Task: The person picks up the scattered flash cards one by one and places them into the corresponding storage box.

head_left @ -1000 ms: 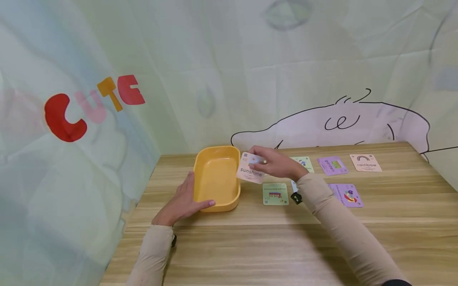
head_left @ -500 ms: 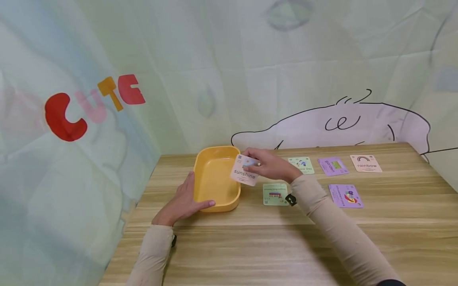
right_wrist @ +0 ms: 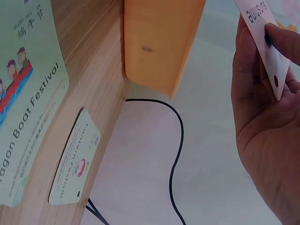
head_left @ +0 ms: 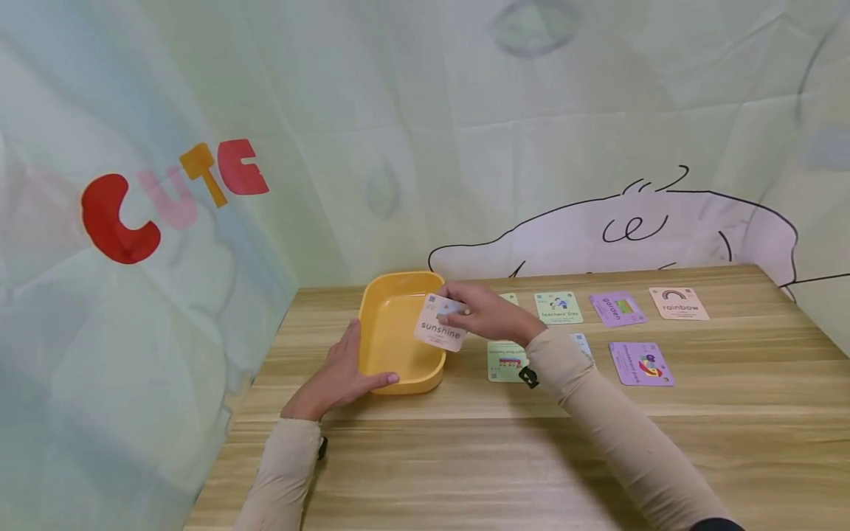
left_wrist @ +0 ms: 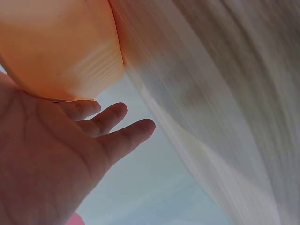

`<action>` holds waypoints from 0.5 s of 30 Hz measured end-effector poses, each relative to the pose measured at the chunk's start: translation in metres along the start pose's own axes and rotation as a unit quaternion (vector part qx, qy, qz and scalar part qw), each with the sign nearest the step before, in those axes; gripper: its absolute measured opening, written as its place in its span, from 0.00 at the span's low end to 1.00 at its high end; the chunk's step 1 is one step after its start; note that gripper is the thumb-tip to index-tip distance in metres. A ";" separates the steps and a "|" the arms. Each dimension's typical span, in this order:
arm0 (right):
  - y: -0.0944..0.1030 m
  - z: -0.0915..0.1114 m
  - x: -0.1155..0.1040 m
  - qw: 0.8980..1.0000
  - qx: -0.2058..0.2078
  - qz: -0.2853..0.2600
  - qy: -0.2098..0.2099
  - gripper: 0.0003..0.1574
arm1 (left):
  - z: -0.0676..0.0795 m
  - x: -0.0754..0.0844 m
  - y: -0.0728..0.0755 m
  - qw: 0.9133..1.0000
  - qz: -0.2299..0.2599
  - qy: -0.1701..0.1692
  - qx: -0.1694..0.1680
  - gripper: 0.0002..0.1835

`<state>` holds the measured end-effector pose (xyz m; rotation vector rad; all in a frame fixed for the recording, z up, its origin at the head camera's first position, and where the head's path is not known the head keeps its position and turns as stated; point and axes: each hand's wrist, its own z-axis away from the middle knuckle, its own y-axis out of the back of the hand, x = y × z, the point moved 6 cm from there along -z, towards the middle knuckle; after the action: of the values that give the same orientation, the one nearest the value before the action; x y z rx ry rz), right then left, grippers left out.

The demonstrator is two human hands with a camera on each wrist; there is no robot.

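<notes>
Pinched between thumb and fingers, a pale pink "sunshine" card (head_left: 438,332) is held by my right hand (head_left: 494,313). It is tilted and overlaps the right rim of the yellow tray (head_left: 369,310) in the head view. The right wrist view shows the card (right_wrist: 262,42) edge-on, with my thumb on its printed face. My left hand (head_left: 337,375) rests at the tray's near left corner, fingers along the outer wall and thumb over the near rim. In the left wrist view, the fingers (left_wrist: 136,136) of that hand are straight beside the tray's wall (left_wrist: 61,47).
On the wooden table (head_left: 451,472) lie a Dragon Boat Festival card (head_left: 506,363), a Lantern Festival card (right_wrist: 75,161), a Teachers' Day card (head_left: 558,308), a garden card (head_left: 617,308), a rainbow card (head_left: 679,304) and an amusement park card (head_left: 641,363). A printed curtain (head_left: 372,147) hangs behind.
My right hand has moved left and slightly nearer with the sunshine card, from beside the tray to over its right rim. The left hand and tray have stayed put.
</notes>
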<state>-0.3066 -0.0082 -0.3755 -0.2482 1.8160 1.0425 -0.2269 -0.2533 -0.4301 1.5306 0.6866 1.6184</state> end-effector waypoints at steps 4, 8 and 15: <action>-0.005 -0.003 0.000 1.000 0.001 0.017 0.002 0.13 | 0.000 0.000 0.000 1.000 -0.002 -0.002 0.001 0.72; -0.008 -0.006 0.002 1.000 -0.004 0.025 -0.004 0.13 | -0.001 0.001 0.001 1.000 0.003 -0.008 0.005 0.71; -0.012 -0.010 0.004 0.999 -0.001 0.033 -0.014 0.15 | 0.000 0.003 0.001 1.000 0.004 -0.017 0.006 0.70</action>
<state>-0.3081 -0.0223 -0.3838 -0.1743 1.8087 1.0891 -0.2275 -0.2513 -0.4280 1.5674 0.6746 1.5931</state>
